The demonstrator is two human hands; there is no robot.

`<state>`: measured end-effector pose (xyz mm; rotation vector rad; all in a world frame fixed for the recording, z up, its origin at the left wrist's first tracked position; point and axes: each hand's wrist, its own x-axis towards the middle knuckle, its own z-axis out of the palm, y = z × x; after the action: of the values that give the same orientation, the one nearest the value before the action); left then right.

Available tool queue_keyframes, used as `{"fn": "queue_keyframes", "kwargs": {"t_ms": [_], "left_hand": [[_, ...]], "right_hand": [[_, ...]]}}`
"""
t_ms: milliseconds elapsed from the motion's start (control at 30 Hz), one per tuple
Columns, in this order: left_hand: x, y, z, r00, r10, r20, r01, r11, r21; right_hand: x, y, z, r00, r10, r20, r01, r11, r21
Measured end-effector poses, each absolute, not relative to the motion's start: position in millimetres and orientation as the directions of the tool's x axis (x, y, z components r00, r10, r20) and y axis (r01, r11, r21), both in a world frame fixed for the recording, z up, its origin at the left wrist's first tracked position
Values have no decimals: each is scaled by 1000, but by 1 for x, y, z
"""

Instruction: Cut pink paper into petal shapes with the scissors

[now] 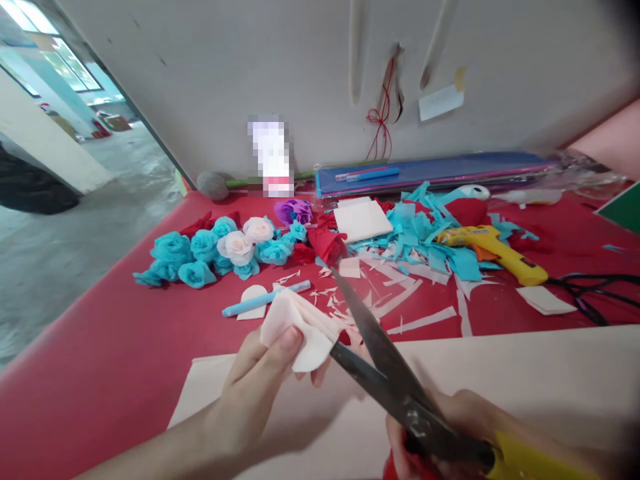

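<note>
Between the thumb and fingers of my left hand [267, 370] is a small stack of white crepe paper [303, 330] with a rounded edge. My right hand [450, 427] grips a large pair of scissors [407, 400] by its handles, one of which is yellow. The blades stand apart, and the lower one reaches the right edge of the paper. Beneath both hands lies a large pale sheet [500, 373]. Just beyond the left hand, a light blue pen [267, 298] rests on a rounded white paper piece [254, 303].
Blue paper roses [173, 247], white roses [237, 247] and a purple rose [295, 211] sit at the back left of the red table [100, 347]. A yellow glue gun [500, 253] lies on blue scraps [415, 233] at right, its black cord [590, 287] trailing. White offcuts litter the middle.
</note>
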<state>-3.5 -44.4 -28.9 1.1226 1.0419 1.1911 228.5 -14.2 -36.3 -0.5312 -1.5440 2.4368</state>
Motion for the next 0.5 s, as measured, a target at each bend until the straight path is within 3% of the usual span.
{"fn": "queue_keyframes", "kwargs": {"t_ms": [200, 400, 500], "left_hand": [[-3, -44, -31, 109, 992, -58, -104, 69, 992], [-5, -44, -30, 110, 992, -65, -123, 78, 989], [-6, -46, -30, 129, 985, -115, -181, 138, 974]], "right_hand": [[217, -12, -50, -889, 386, -245, 41, -466, -884], [201, -6, -82, -945, 163, -285, 139, -590, -795], [202, -10, -86, -921, 179, -346, 172, -611, -773]]}}
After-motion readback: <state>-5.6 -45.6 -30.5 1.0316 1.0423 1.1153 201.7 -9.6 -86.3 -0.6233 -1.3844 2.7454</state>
